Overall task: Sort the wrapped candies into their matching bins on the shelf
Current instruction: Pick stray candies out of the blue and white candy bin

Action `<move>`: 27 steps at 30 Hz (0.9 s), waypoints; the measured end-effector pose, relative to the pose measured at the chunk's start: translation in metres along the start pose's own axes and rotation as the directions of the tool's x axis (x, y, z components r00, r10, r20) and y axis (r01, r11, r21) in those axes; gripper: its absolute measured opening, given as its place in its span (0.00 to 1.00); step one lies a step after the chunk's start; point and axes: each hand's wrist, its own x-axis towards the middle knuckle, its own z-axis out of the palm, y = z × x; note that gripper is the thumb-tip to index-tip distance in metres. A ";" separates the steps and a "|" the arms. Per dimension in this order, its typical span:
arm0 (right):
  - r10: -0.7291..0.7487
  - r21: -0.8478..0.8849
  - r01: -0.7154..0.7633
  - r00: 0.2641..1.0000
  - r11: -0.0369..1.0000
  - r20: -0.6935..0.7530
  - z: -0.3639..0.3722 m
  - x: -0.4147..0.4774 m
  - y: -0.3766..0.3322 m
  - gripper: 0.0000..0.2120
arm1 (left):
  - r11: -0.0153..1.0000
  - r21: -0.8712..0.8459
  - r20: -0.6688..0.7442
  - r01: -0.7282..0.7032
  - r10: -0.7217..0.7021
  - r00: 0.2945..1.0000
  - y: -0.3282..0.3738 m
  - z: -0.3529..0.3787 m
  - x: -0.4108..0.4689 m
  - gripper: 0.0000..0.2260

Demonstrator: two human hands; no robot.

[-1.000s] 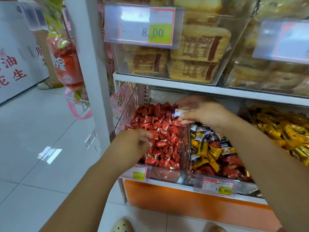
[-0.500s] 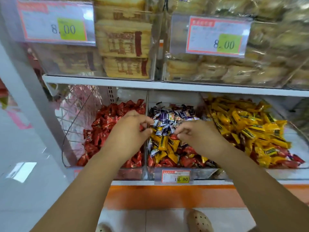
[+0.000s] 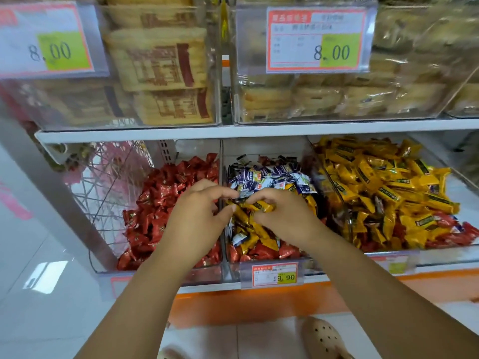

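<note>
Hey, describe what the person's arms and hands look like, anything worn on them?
Both forearms are bare to the frame edge, with no sleeves in view. The left hand and right hand wear no gloves; no rings, watch or bracelets show. Fingers are bare with short nails.

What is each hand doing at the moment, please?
Left hand: pinched on the dark end of a yellow candy.
Right hand: closed on the same yellow candy, over the middle bin.
</note>
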 end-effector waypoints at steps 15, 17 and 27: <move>0.079 0.209 0.050 0.821 0.977 -0.565 -0.104 -0.054 0.052 0.13 | 0.989 -0.030 0.191 -0.142 0.145 0.971 0.051 0.061 0.001 0.16; 0.016 0.021 -0.002 0.719 1.000 -0.695 -0.123 -0.052 0.075 0.16 | 0.990 -0.030 0.233 -0.135 0.138 0.963 0.057 0.069 0.003 0.17; 0.144 -0.294 -0.326 0.852 0.898 -0.503 -0.147 -0.048 0.157 0.23 | 0.984 0.054 0.347 -0.170 0.141 0.927 0.081 0.103 0.019 0.20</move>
